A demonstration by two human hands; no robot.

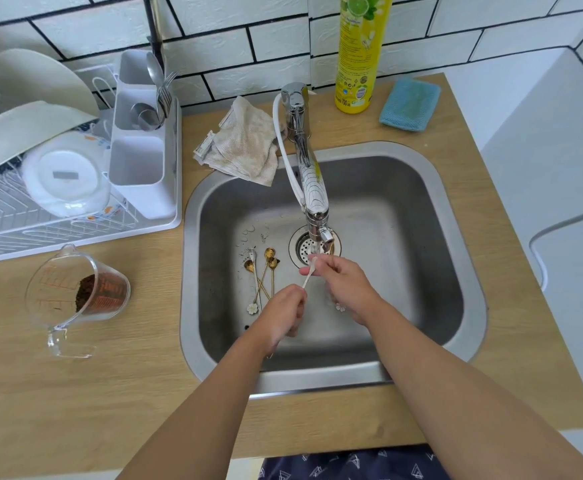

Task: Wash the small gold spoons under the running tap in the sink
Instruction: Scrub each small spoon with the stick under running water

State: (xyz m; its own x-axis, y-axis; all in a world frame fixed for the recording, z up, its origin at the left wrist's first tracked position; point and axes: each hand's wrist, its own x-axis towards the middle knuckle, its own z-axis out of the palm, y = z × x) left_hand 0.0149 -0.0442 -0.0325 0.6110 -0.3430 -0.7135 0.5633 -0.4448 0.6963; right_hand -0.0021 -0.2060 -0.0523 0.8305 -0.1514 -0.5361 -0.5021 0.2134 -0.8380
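Both hands hold one small gold spoon [308,277] under the chrome tap [312,188], where water runs down over the drain [305,249]. My left hand [283,311] grips the handle end. My right hand [340,284] pinches the bowl end with fingertips, right below the spout. Several more gold spoons [264,271] with flower-shaped handle ends lie on the floor of the steel sink [421,209], left of the drain. Another flower end [340,307] peeks out beneath my right hand.
A beige cloth [245,143] hangs over the sink's back rim. A yellow detergent bottle [361,53] and blue sponge [409,103] stand behind. A white dish rack [75,161] with plates is at left. A glass measuring jug [78,296] with brown powder lies tipped on the wooden counter.
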